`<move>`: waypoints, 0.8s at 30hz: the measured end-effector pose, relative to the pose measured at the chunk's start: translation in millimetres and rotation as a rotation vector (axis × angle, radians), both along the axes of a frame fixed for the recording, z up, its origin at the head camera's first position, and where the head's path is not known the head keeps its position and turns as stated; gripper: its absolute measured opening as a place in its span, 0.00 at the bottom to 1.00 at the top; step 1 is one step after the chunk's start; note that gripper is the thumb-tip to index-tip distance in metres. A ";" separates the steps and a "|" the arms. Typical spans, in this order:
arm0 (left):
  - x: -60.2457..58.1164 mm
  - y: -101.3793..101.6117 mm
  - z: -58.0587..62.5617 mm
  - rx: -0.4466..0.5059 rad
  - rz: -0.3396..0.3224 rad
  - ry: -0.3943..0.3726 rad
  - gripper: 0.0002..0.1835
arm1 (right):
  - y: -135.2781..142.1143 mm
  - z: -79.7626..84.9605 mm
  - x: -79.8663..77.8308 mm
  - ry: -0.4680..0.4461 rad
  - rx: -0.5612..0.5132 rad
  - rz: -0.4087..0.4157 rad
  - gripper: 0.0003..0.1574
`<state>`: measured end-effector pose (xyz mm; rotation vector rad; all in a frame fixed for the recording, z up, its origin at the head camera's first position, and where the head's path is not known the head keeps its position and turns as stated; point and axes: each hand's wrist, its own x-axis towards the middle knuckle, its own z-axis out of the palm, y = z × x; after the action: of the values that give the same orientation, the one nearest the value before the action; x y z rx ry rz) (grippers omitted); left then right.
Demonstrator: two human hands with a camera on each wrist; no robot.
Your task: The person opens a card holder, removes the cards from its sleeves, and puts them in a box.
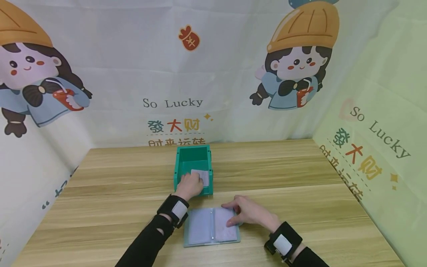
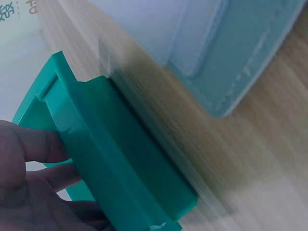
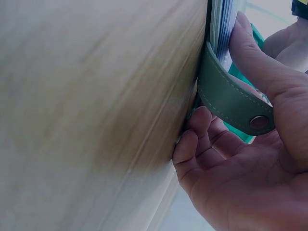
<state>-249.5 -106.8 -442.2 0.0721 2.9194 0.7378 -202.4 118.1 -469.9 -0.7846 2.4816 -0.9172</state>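
- Black sleeves nearest the head camera, entering at 7 and 5 o'clock; black wrist bands with pale panels on both wrists.
- Booklet lies open and flat on the tabletop, toward 6 o'clock of the head view: pale green stitched cover, whitish pages either side of a central spine.
- Right hand at the booklet's 2 o'clock edge. Thumb rests on the right page; other fingers are bent in at the cover's edge, so the gap is small and the booklet's edge is held.
- Right wrist view: stitched green strap with a round metal snap runs between thumb and fingers.
- Green bin stands between 11 and 12 o'clock of the booklet, apart from it, its open top up.
- Pale card inside the bin, at its 4 o'clock side.
- Left hand reaches in over the bin's 6 o'clock side, fingers bent down beside the card. Fingertips hidden; cannot tell whether the card is pinched.
- Printed backdrop behind: cartoon figures at 10 and 1 o'clock, "So Lucky" lettering.
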 end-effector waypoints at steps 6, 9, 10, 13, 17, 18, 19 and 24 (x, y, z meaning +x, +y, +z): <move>2.1 1.7 -2.4 -0.018 -0.005 0.001 0.14 | 0.2 -0.7 0.4 0.008 0.005 -0.002 0.36; 1.3 2.5 -3.5 -0.016 -0.008 -0.001 0.15 | 0.3 -0.5 0.4 0.011 0.007 -0.005 0.36; 0.9 2.7 -3.7 -0.014 -0.010 0.001 0.16 | 0.2 -0.4 0.3 0.012 0.008 -0.005 0.36; 0.2 3.2 -4.9 0.008 -0.012 0.007 0.16 | 0.4 -0.3 -0.1 0.009 0.007 -0.007 0.36; 2.9 4.6 -6.8 0.050 -0.014 0.082 0.14 | 0.8 -0.3 -0.7 0.012 0.007 -0.002 0.36; 4.4 5.3 -7.0 0.068 -0.014 0.115 0.14 | 0.9 -0.3 -0.7 0.015 0.007 -0.001 0.36; 6.2 5.9 -7.1 0.090 -0.012 0.147 0.14 | 0.9 -0.5 -0.9 0.017 0.009 0.000 0.36; 18.7 7.8 -5.8 0.193 -0.033 0.301 0.14 | 0.8 -1.0 -1.0 0.017 0.011 0.004 0.36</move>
<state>-230.8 -99.0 -447.9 0.2728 3.1035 1.0889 -203.4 118.8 -470.9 -0.7972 2.4960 -0.8987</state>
